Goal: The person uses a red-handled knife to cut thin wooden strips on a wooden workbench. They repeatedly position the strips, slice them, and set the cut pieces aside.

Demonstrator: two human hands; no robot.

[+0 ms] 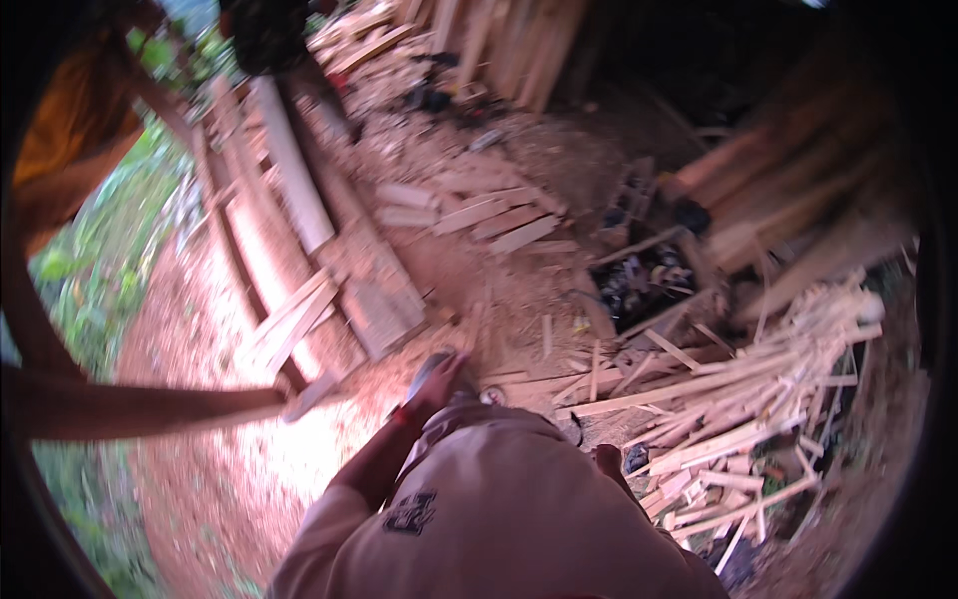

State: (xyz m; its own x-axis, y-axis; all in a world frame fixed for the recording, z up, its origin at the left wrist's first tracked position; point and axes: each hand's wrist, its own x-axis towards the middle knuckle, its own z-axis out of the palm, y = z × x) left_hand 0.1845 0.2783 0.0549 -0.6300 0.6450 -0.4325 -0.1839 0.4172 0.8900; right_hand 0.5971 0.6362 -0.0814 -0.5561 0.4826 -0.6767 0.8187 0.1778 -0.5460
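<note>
My left hand (439, 381) hangs in front of my body, beside a greyish shape just ahead of my light shirt (499, 479). Motion blur smears its fingers, so whether it grips anything does not show. Only a small part of my right hand (607, 458) is visible at the shirt's right edge, its fingers mostly hidden. Close to the right hand lies a heap of thin wood offcuts (738, 429). Ahead of the left hand, a wide plank (384, 299) rests on a low timber stack, with several pale strips (294, 324) across its near end.
A wooden box (599, 304) with dark objects inside stands at centre right. Short wood blocks (499, 215) lie on the dirt ahead. Tall boards (519, 50) lean at the back. A wooden beam (150, 402) juts in from the left, near green plants (80, 260).
</note>
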